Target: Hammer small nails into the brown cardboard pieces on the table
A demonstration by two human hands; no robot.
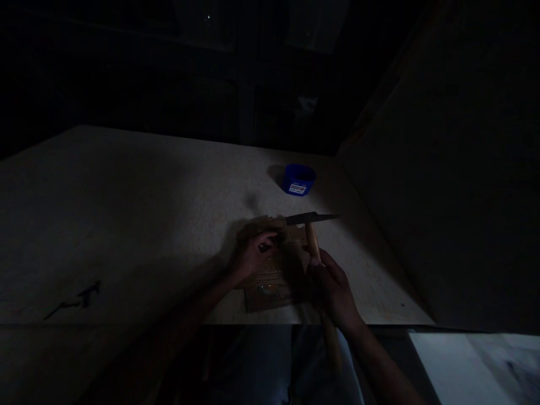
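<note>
The scene is very dark. My right hand (pixel 331 287) is closed round the wooden handle of a hammer (pixel 313 239), whose long dark metal head lies across the top of a small wooden piece (pixel 274 275) on the table. My left hand (pixel 253 256) rests on the wooden piece, with its fingers pinched on something small and dark that I cannot make out. The hammer's handle end sticks out below my right wrist.
A blue tub (pixel 299 180) with a label stands on the pale table (pixel 126 214) beyond the wooden piece. A large upright board (pixel 442 197) walls off the right side. Dark marks (pixel 78 298) lie on the table at the left. A pale sheet (pixel 472 365) lies at bottom right.
</note>
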